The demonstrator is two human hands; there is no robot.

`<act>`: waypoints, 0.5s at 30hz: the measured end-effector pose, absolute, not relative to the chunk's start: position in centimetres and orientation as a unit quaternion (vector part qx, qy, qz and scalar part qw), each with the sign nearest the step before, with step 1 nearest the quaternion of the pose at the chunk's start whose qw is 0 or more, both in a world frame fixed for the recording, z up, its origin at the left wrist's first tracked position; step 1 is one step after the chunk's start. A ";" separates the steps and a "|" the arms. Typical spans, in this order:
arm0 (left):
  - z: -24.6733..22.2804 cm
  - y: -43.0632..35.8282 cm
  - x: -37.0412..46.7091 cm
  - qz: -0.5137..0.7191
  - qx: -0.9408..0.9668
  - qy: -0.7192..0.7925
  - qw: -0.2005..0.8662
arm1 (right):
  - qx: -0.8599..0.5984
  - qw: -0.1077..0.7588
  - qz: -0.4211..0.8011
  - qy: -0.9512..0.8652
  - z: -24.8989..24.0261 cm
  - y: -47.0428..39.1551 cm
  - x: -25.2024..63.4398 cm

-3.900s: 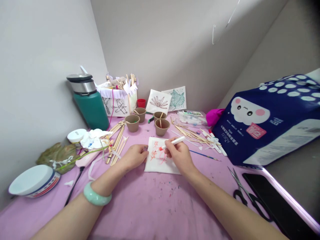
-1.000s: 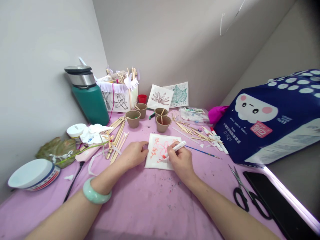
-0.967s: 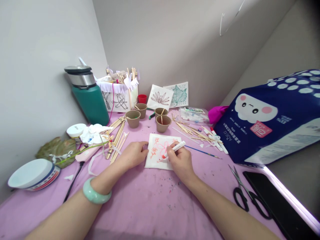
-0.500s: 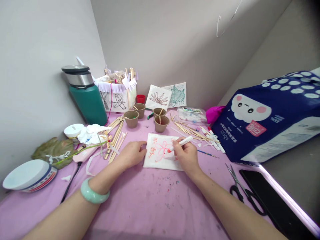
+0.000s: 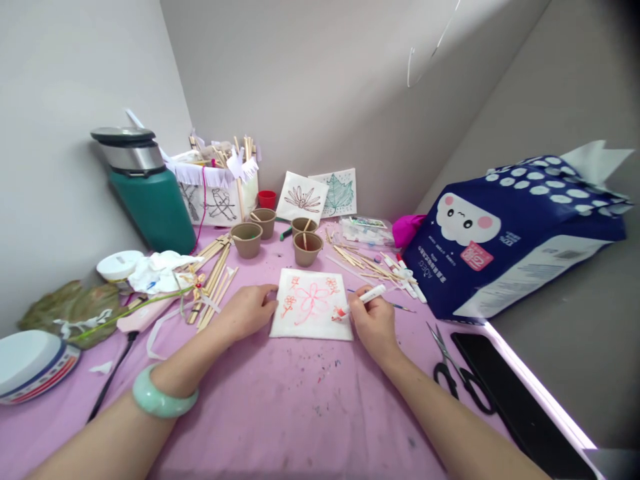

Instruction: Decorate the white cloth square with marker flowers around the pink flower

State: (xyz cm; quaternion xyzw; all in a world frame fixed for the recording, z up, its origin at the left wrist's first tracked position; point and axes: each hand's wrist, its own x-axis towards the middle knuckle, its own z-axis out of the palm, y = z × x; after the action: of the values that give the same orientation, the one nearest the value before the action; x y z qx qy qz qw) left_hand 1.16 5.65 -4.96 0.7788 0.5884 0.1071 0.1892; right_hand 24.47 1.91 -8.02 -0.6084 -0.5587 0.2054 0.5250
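My right hand [image 5: 374,325] grips a white marker [image 5: 369,295] with a red tip. That tip is at a small red flower on the right side of a square white canvas [image 5: 313,328]. A large pink flower fills the canvas's middle, with small red flowers near its left and upper right edges. At the canvas's left edge rests my left hand [image 5: 249,311], its thumb and fingers apart and nothing held in them. A pale green bangle [image 5: 161,395] circles my left wrist.
Brown pots [image 5: 246,240] with sticks stand behind the canvas, near two finished drawings [image 5: 303,198]. A green bottle [image 5: 153,207] and wooden sticks [image 5: 216,287] are left. Scissors [image 5: 447,363], a black phone [image 5: 515,400] and a blue tissue pack [image 5: 520,233] lie right.
My right hand has shifted from the pink flower in the middle to the small red flower at the canvas's right. The whole view has swung slightly right. My left hand stays at the left edge.
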 end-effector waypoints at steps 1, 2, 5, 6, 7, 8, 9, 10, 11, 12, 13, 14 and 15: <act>-5.0 5.7 1.2 0.108 0.778 0.590 0.189 | -0.608 0.523 0.204 -0.561 -8.0 1.9 24.4; -5.0 5.7 1.2 0.108 0.776 0.591 0.189 | -0.607 0.522 0.203 -0.563 -8.0 2.0 24.4; -5.0 5.7 1.2 0.106 0.773 0.596 0.190 | -0.605 0.520 0.201 -0.568 -8.1 2.0 24.5; -5.0 5.7 1.2 0.104 0.772 0.597 0.191 | -0.605 0.520 0.200 -0.568 -8.1 2.0 24.5; -5.0 5.7 1.2 0.103 0.772 0.597 0.191 | -0.605 0.520 0.199 -0.569 -8.1 2.0 24.5; -5.0 5.7 1.2 0.102 0.772 0.597 0.192 | -0.606 0.520 0.197 -0.569 -8.1 2.0 24.5; -5.0 5.7 1.2 0.101 0.772 0.598 0.192 | -0.606 0.519 0.196 -0.570 -8.1 2.0 24.5; -5.0 5.7 1.2 0.100 0.771 0.599 0.191 | -0.607 0.516 0.195 -0.571 -8.1 2.0 24.5; -4.9 5.7 1.2 0.100 0.771 0.599 0.191 | -0.608 0.513 0.196 -0.574 -8.1 2.0 24.5; -4.9 5.7 1.3 0.099 0.771 0.600 0.190 | -0.608 0.509 0.198 -0.577 -8.1 2.0 24.4; -4.9 5.7 1.3 0.098 0.771 0.600 0.189 | -0.607 0.505 0.201 -0.579 -8.0 2.0 24.4; -4.9 5.7 1.3 0.098 0.772 0.600 0.188 | -0.606 0.502 0.205 -0.582 -8.0 2.0 24.4; -4.9 5.7 1.3 0.098 0.772 0.599 0.188 | -0.606 0.500 0.208 -0.584 -8.0 2.0 24.4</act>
State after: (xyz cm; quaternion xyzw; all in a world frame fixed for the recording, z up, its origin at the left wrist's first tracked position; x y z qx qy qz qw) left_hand 1.28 5.68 -4.87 0.7723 0.5989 0.0984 0.1876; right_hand 24.43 2.00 -7.96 -0.6056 -0.5837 0.2076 0.4995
